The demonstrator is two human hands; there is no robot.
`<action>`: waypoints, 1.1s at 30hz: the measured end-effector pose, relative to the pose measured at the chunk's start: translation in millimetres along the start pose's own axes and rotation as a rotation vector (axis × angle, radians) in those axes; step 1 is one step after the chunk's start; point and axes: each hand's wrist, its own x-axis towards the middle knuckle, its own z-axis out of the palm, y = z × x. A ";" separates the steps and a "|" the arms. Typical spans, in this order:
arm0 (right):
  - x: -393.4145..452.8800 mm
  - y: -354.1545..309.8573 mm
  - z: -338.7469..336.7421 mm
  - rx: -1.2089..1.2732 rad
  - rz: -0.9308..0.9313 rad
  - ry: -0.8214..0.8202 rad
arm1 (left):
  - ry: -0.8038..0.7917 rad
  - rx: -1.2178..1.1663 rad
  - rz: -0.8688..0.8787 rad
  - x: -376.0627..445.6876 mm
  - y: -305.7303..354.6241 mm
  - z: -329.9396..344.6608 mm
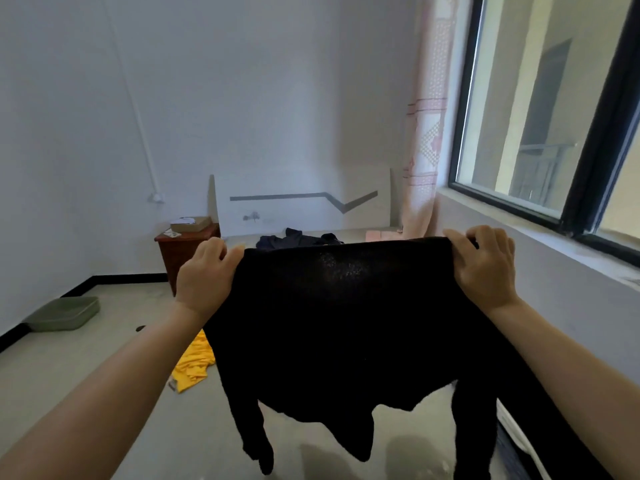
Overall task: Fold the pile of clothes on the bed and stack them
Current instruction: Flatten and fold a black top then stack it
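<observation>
A black long-sleeved garment (339,327) hangs spread out in front of me, held up by its top edge. My left hand (206,275) grips the top left corner and my right hand (485,268) grips the top right corner. Its sleeves dangle down toward the grey bed surface (114,393). A crumpled yellow garment (194,363) lies on the bed at the left, partly hidden by the black one. A dark navy garment (294,239) lies at the far end near the headboard (304,202).
A red-brown nightstand (180,247) with a cardboard box stands left of the headboard. A green plastic basin (65,311) sits on the floor at the left. A window (554,116) and its sill run along the right, with a pink curtain (426,133).
</observation>
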 end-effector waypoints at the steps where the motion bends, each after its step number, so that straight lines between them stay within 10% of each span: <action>1: 2.4 -1.5 -0.8 -0.004 -0.010 -0.002 | 0.002 0.009 0.003 0.3 -3.1 -2.0; 23: -263.4 41.5 203.1 0.205 0.070 -0.896 | -0.736 -0.331 -0.005 -200.5 95.3 251.4; 33: -374.8 54.8 294.5 0.183 0.257 -0.956 | -0.906 -0.326 -0.004 -290.1 133.7 364.8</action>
